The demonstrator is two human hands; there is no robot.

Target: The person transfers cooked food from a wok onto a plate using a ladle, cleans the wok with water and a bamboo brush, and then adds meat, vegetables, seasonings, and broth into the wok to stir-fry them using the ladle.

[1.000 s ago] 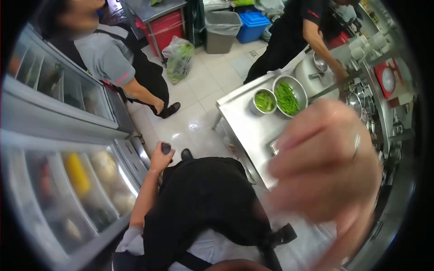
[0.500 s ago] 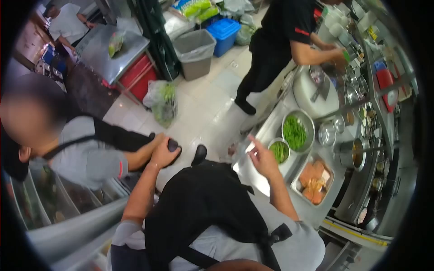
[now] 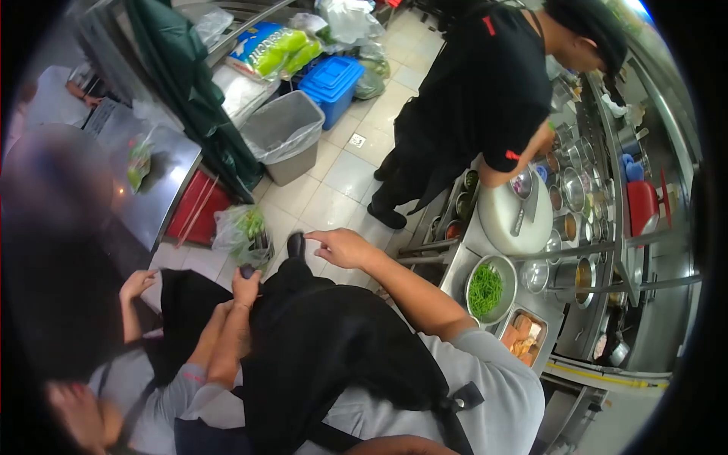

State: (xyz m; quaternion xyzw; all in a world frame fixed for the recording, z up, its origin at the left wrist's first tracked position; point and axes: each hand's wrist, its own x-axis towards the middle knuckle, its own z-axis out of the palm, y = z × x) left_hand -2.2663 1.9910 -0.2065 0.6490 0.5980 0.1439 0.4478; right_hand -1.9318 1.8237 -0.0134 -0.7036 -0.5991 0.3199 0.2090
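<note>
1. The left hand [image 3: 244, 290] holds a small dark object with a rounded end [image 3: 246, 271]; its fingers are curled tightly round it in a fist.
2. Only that end shows, at the top of the fist. The rest is hidden, so I cannot tell what the object is or which way its long axis runs.
3. The right hand [image 3: 341, 249] looks to be holding nothing: its index finger is stretched out towards the left, and the other fingers are folded in.
4. The key relation: the dark object lies to the left of the right fingertip and somewhat closer to the wearer's body, with a gap between. The left hand is the nearer one, being wrapped about it.
5. In the view, the right fingertip points just beside a black shoe [image 3: 296, 244]; whether they touch is doubtful, since the shoe is down at floor level.
6. A co-worker's bare forearm [image 3: 206, 343] runs alongside the wearer's left forearm; its hand is hidden.
7. Beyond the left fist, a clear plastic bag of greens [image 3: 244, 230] sits on the floor.
8. Right of both hands, a metal tabletop [image 3: 456, 282] carries a round silver bowl of cut green vegetables [image 3: 486, 290] and a rectangular metal tray of orange pieces [image 3: 523, 335].
</note>
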